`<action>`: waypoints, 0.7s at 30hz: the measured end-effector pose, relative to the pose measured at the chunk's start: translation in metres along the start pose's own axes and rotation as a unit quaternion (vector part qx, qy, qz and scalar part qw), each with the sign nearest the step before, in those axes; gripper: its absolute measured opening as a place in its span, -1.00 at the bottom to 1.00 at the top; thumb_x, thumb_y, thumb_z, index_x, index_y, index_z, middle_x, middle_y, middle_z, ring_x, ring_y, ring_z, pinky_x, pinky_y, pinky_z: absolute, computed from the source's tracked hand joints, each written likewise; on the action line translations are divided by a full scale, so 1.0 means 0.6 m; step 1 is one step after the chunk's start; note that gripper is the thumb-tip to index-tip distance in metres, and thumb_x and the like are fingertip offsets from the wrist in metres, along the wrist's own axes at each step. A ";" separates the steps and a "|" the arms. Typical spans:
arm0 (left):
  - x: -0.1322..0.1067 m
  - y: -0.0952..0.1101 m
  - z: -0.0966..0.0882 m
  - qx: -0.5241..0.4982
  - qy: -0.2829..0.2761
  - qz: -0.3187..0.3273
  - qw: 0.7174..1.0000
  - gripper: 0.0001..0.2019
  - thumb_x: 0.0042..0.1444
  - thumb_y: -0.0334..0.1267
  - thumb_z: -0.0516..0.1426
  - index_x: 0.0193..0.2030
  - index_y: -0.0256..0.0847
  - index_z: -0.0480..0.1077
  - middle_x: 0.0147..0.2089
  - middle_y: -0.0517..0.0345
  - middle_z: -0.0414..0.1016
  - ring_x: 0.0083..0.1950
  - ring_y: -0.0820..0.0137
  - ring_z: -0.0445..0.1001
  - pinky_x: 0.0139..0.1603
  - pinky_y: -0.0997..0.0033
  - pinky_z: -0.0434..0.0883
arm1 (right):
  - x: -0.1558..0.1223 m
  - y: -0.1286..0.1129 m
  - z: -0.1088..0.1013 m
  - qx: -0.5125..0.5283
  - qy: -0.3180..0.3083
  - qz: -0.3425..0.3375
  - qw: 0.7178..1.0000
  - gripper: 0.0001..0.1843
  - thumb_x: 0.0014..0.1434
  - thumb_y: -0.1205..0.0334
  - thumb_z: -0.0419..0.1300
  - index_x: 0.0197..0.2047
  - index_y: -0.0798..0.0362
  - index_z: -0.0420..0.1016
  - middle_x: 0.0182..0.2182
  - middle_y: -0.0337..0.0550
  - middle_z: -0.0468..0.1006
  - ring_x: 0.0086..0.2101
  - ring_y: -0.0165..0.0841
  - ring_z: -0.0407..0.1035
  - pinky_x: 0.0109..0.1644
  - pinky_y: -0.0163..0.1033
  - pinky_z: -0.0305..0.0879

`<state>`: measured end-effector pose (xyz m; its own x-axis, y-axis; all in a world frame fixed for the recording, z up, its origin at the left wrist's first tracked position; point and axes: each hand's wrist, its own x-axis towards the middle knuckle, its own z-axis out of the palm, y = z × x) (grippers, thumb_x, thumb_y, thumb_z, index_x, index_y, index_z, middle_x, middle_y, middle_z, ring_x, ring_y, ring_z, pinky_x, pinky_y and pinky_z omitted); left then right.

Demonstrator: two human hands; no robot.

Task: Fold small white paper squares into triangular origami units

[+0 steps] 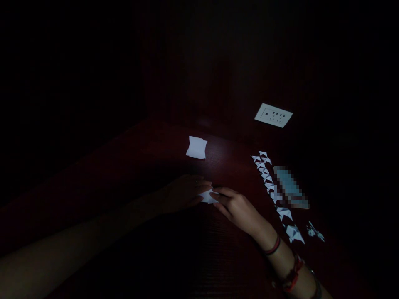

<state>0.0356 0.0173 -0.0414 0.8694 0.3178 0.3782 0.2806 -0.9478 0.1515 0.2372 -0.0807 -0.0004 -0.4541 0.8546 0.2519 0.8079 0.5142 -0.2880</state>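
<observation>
White paper: is lying between the two hands, on the dark red table (227,166).
Left hand (187,192): is touching the white paper (207,197) with extended fingers.
Right hand (235,204): is touching its other side with bent fingers; whether either is gripping, I cannot tell.
Blue object (289,184): is lying right of the right hand, pixelated, its surface unreadable.
Socket plate (274,115): is showing small dark holes, beyond the right hand.
Folded papers (267,178): are forming a row between right hand and blue object.
Paper stack (197,148): is lying beyond both hands.
</observation>
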 end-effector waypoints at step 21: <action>0.005 0.003 -0.014 -0.004 -0.042 -0.022 0.999 -0.56 0.22 -0.14 -0.08 0.23 -0.11 -0.02 0.23 0.16 0.09 0.24 0.31 0.01 0.17 0.25 0.01 | -0.001 -0.010 0.008 -0.008 0.033 0.003 0.999 -0.73 0.17 0.32 0.03 -0.07 0.12 0.42 -0.16 -0.07 0.45 -0.14 -0.32 0.31 -0.02 -0.22 0.31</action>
<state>0.0355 0.0167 -0.0325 0.8879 0.3551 0.2925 0.3160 -0.9328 0.1733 0.2306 -0.0838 -0.0033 -0.4236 0.8510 0.3106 0.8169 0.5070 -0.2750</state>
